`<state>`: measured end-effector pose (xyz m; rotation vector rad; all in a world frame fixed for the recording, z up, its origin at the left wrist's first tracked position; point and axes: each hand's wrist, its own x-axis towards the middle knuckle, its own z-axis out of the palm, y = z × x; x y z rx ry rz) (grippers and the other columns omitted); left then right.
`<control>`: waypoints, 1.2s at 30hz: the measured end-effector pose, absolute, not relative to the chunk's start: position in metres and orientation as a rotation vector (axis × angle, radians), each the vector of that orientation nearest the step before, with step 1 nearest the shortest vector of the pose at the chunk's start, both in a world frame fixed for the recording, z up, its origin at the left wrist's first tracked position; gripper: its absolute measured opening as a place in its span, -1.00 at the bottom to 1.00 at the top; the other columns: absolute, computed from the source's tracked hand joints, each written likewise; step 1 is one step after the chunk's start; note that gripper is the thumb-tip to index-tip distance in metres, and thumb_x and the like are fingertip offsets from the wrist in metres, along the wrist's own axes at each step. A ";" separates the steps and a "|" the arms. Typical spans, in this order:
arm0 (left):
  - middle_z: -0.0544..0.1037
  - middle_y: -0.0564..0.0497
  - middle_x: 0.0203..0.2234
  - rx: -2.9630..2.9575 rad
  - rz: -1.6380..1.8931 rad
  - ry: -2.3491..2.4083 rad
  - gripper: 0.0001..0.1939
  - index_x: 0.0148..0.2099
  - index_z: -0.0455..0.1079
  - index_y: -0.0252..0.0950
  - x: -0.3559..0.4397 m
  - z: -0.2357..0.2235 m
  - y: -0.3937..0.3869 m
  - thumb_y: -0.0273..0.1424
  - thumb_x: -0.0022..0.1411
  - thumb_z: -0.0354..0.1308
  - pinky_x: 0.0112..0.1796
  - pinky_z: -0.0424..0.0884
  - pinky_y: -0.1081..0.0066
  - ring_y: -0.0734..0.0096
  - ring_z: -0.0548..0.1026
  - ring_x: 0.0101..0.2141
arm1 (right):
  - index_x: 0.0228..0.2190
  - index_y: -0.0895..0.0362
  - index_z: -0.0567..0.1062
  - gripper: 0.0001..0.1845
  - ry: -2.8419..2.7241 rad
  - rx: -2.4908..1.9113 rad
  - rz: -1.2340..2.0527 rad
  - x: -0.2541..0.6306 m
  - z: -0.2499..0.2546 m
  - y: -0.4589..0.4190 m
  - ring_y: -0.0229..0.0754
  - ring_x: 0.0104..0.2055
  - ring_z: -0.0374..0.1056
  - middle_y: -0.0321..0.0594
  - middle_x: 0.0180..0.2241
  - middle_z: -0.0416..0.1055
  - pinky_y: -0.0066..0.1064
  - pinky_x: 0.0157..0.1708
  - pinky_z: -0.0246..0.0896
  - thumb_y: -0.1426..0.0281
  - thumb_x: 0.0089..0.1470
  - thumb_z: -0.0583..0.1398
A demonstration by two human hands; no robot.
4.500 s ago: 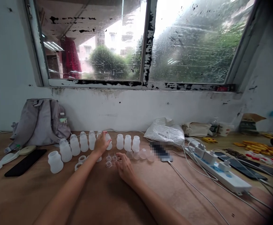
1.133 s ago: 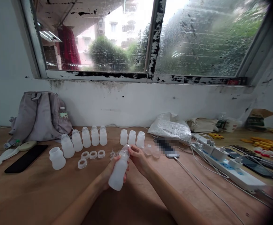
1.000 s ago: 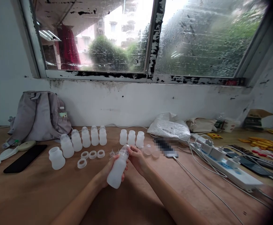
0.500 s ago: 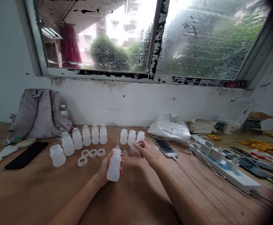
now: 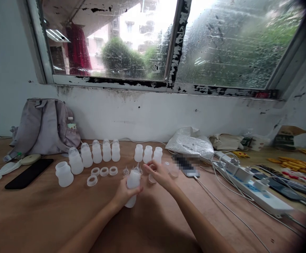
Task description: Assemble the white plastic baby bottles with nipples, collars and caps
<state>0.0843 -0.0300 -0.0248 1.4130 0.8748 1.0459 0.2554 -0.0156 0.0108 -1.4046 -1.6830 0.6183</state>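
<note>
My left hand (image 5: 126, 192) is wrapped round a frosted white baby bottle (image 5: 133, 179), held tilted above the table. A clear pointed teat shows at its top. To the right, my right hand (image 5: 160, 175) has its fingers bent and apart, close to the bottle's top. Just under those fingers is a clear cap (image 5: 152, 178); whether they touch it I cannot tell. Behind the held bottle lies a clear teat (image 5: 126, 171). White screw rings (image 5: 104, 171) sit to the left. Another clear cap (image 5: 174, 170) is beyond my right hand.
Several capped bottles (image 5: 97, 153) stand at the back left, near an uncapped bottle (image 5: 65, 175). Three open bottles (image 5: 148, 154) stand at the back middle. A backpack (image 5: 46, 126), a black phone (image 5: 29, 174), a plastic bag (image 5: 191, 142), a charging phone (image 5: 186, 165) and a power strip (image 5: 253, 186) surround them.
The bottle in my left hand has turned, and my left thumb now crosses its front. My right hand has moved slightly down and left, towards the bottle. A clear cap shows lower beneath it.
</note>
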 end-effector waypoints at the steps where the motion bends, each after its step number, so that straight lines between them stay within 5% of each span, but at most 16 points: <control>1: 0.37 0.08 -0.58 1.504 1.063 0.887 -0.67 -0.32 0.32 -0.36 0.086 -0.025 -0.031 -0.37 -0.18 0.28 -0.52 0.23 0.48 0.47 0.33 -0.56 | -0.47 0.09 0.34 -0.65 -1.716 -1.384 0.674 0.246 0.013 -0.020 -0.30 -0.63 0.08 -0.38 -0.69 0.18 -0.48 -0.61 -0.12 0.05 -0.07 0.08; 5: 0.44 0.02 -0.48 1.588 1.013 0.790 -0.69 -0.30 0.34 -0.35 0.089 -0.022 -0.039 -0.47 -0.19 0.25 -0.44 0.24 0.45 0.38 0.36 -0.46 | -0.61 0.11 0.33 -0.67 -1.740 -1.332 0.481 0.221 0.011 -0.035 -0.29 -0.59 0.11 -0.36 -0.68 0.21 -0.46 -0.57 -0.10 0.10 -0.14 0.17; 9: 0.38 0.07 -0.61 1.237 0.687 0.580 -0.81 -0.36 0.28 -0.34 0.086 -0.014 -0.051 -0.42 -0.10 0.16 -0.57 0.20 0.45 0.46 0.34 -0.63 | -0.71 0.13 0.24 -0.63 -1.651 -1.229 0.585 0.215 0.010 -0.040 -0.35 -0.64 0.06 -0.38 -0.71 0.14 -0.48 -0.64 -0.11 0.17 -0.09 0.15; 14: 0.31 0.09 -0.58 0.804 0.527 0.252 -0.72 -0.25 0.27 -0.34 0.080 -0.013 -0.054 -0.33 -0.05 0.05 -0.58 0.23 0.47 0.55 0.31 -0.65 | -0.46 0.09 0.29 -0.75 -1.536 -0.957 1.169 0.220 0.021 -0.042 -0.42 -0.72 0.00 -0.45 -0.67 0.11 -0.56 -0.77 -0.18 0.18 -0.10 0.16; 21: 0.33 0.06 -0.56 0.869 0.607 0.357 -0.69 -0.19 0.27 -0.35 0.065 -0.026 -0.031 -0.34 -0.03 0.08 -0.56 0.26 0.45 0.53 0.33 -0.62 | -0.36 0.08 0.28 -0.65 -1.570 -0.902 1.051 0.238 0.028 -0.034 -0.35 -0.50 0.15 -0.37 -0.49 0.23 -0.53 -0.59 0.01 0.30 -0.23 0.28; 26: 0.37 0.03 -0.51 0.932 0.631 0.424 -0.66 -0.12 0.23 -0.34 0.063 -0.022 -0.029 -0.27 0.07 0.05 -0.55 0.29 0.44 0.50 0.36 -0.61 | -0.41 0.11 0.29 -0.73 -1.502 -0.863 1.348 0.243 0.022 -0.032 -0.42 -0.67 0.06 -0.43 -0.62 0.17 -0.55 -0.69 -0.10 0.18 -0.07 0.15; 36: 0.42 -0.02 -0.47 1.087 0.557 0.580 -0.63 -0.21 0.22 -0.33 0.070 -0.023 -0.036 -0.11 0.11 -0.04 -0.62 0.29 0.47 0.49 0.39 -0.65 | -0.61 0.14 0.26 -0.62 -1.440 -1.006 1.204 0.243 0.006 -0.021 -0.45 -0.78 -0.08 -0.50 -0.79 0.05 -0.56 -0.79 -0.26 0.08 -0.14 0.16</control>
